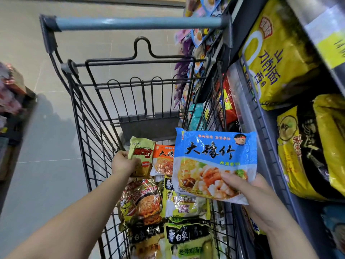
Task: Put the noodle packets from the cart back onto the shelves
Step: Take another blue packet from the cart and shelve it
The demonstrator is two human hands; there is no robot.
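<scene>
1. Grey floor tiles filled the aisle on my left. Shelves rose close along the right, stacked with big yellow bags. More goods sat blurred at the far left.
2. I saw the wire cart standing lengthwise in the aisle, its blue handle bar at the far end. Its right edge ran just beside the shelf front, with little room there. Open floor lay along its left edge.
3. I had the right hand holding a blue noodle packet over the cart's right edge, near the shelves. The thumb lay across its lower front and the fingers were behind it. The packet faced me, flat and sealed, with black characters over a picture of noodles and shrimp.
4. The left hand reached into the cart's far end, fingers curled on the left edge of a gold packet standing upright. An orange packet stood just beside it.
5. Other noodle packets, yellow, green and black, lay overlapping across the cart's bottom nearer to me.
</scene>
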